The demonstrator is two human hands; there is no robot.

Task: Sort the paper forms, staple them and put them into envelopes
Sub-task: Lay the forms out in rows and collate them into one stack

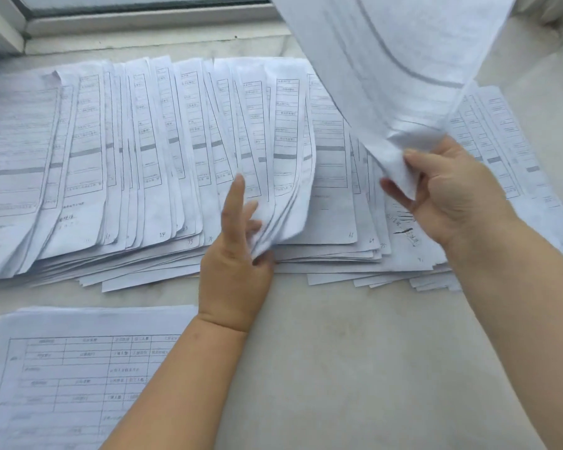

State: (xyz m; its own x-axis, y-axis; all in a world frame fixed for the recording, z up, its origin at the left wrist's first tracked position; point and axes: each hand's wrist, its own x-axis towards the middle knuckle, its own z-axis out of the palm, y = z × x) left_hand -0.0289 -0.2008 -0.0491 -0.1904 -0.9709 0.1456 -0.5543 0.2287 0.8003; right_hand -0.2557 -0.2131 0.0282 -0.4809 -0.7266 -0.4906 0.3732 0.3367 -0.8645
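- Here the forms lie fanned in an overlapping row along the table, apparently so each handwritten corner number shows for sorting
- At the fan's middle, the left hand pinches up several lower corners, seemingly opening a slot
- Right of that slot, the right hand grips a lifted sheet by its crumpled corner, likely to insert it
- Nearer the person than the fan lies a separate stack, probably unsorted; no stapler or envelopes show

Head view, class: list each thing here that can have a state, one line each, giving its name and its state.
Left hand: pinches up a few form corners in the spread.
Right hand: grips a lifted sheet by its corner.
Lifted sheet: raised, bent, off the surface.
Fanned forms: spread overlapping, flat, loose.
Near stack: lying flat, squared, untouched.
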